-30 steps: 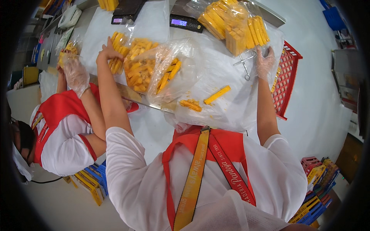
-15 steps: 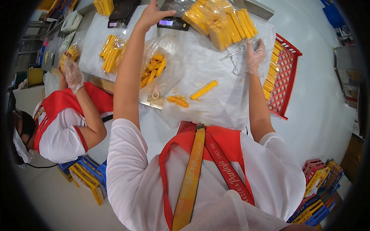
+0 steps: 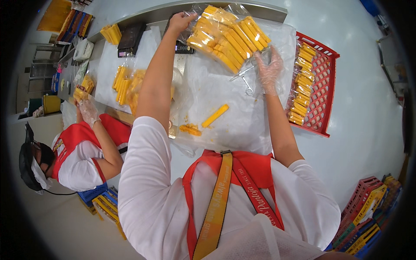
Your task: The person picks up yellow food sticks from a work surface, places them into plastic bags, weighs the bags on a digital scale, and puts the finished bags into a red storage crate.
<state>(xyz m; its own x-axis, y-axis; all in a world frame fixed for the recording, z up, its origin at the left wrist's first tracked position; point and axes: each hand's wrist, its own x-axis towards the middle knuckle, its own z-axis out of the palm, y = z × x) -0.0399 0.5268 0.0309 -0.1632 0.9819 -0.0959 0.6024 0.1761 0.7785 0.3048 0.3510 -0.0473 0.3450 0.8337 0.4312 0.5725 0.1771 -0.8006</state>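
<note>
My left hand [image 3: 180, 22], bare, grips the upper-left corner of clear plastic bags packed with yellow sticks [image 3: 229, 37]. My right hand [image 3: 268, 69], in a clear glove, holds their lower-right edge. Just left of that glove lie silver scissor-like forceps [image 3: 246, 82]. Lower on the white sheet [image 3: 234, 134] are one loose yellow stick [image 3: 215, 116] and some broken pieces [image 3: 190, 129]. Another bag of yellow pieces [image 3: 136, 82] is partly hidden behind my left forearm. A black scale [image 3: 184, 48] is mostly covered by the held bags and my arm.
A red crate [image 3: 324, 95] with bagged sticks stands at right. At left, a co-worker [image 3: 80, 169] holds a bag [image 3: 84, 86]. Farther back are a second scale [image 3: 129, 41] and yellow stick bundles [image 3: 110, 34]. Stacked crates [image 3: 362, 208] sit at lower right, with more [image 3: 104, 201] at lower left.
My left hand left the middle bags, moved up and right and took hold of the upper bags, which have shifted leftward. My right hand is slightly left of where it was.
</note>
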